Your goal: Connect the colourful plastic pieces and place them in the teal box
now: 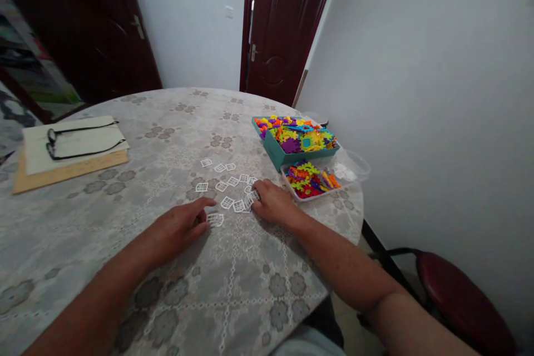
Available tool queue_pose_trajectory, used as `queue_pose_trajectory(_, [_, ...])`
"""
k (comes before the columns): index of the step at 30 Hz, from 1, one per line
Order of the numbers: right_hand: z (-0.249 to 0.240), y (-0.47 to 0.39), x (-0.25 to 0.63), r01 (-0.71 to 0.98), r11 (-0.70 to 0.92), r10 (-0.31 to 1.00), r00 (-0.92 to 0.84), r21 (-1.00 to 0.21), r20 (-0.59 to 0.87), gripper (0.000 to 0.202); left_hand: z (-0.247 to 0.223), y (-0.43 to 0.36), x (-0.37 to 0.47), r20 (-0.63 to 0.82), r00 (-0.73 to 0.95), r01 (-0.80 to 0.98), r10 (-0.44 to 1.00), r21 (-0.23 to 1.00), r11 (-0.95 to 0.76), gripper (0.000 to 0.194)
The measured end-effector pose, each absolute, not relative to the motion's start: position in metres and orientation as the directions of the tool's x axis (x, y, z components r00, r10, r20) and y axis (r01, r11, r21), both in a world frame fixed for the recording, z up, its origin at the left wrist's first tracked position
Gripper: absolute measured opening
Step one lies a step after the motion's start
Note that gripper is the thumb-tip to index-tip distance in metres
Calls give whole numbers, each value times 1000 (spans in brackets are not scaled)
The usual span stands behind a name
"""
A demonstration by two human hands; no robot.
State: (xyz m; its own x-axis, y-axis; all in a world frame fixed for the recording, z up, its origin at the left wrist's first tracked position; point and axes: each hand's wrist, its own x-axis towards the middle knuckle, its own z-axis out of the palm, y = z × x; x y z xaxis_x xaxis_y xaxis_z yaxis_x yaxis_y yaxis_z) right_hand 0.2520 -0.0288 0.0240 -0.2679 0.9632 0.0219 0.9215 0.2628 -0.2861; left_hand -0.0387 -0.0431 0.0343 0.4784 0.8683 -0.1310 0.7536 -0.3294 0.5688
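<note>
Several small white lattice pieces [232,181] lie scattered over the patterned tablecloth, some overlapping near my right hand [270,200]. That hand's fingers are bent down at the right end of the group, touching the white pieces there; whether one is pinched is too small to tell. My left hand [183,222] rests at the left with its index finger stretched out and the other fingers curled. Beside its fingertips lies one white lattice piece [216,220], close to or touching them. Another white piece [202,187] lies flat farther up.
A teal box [275,151] of colourful toy pieces and a clear plastic container [295,194] with more stand right of the white pieces. Black glasses [83,130] lie on papers [31,169] at the left. A dark red chair [459,295] stands at the lower right.
</note>
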Motion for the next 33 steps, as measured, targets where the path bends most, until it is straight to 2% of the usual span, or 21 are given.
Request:
queue_pose_trajectory(4, [22, -25, 255, 896, 271, 961, -273, -353, 45, 27, 16, -41, -37, -34, 486, 765, 873, 499, -407, 43])
queue_pose_trajectory(15, [18, -24, 259, 812, 312, 945, -318, -494, 73, 28, 20, -43, -28, -88, 440, 829, 893, 423, -367, 23])
queue_pose_trajectory(23, [19, -22, 264, 757, 302, 948, -303, -579, 97, 16, 35, -49, -18, -130, 424, 825, 896, 464, -323, 17])
queue_pose_trajectory(28, [22, -23, 261, 678, 297, 954, -232, -672, 187, 22, 31, -46, -19, -136, 439, 814, 888, 478, -330, 12])
queue_pose_trajectory(31, [22, -27, 256, 666, 333, 929, -352, -668, 113, 25, 28, -44, -21, -129, 439, 813, 889, 480, -331, 13])
queue_pose_trajectory(33, [22, -30, 252, 702, 374, 902, -426, -605, 64, 22, 29, -43, -21, -122, 430, 817, 894, 475, -328, 16])
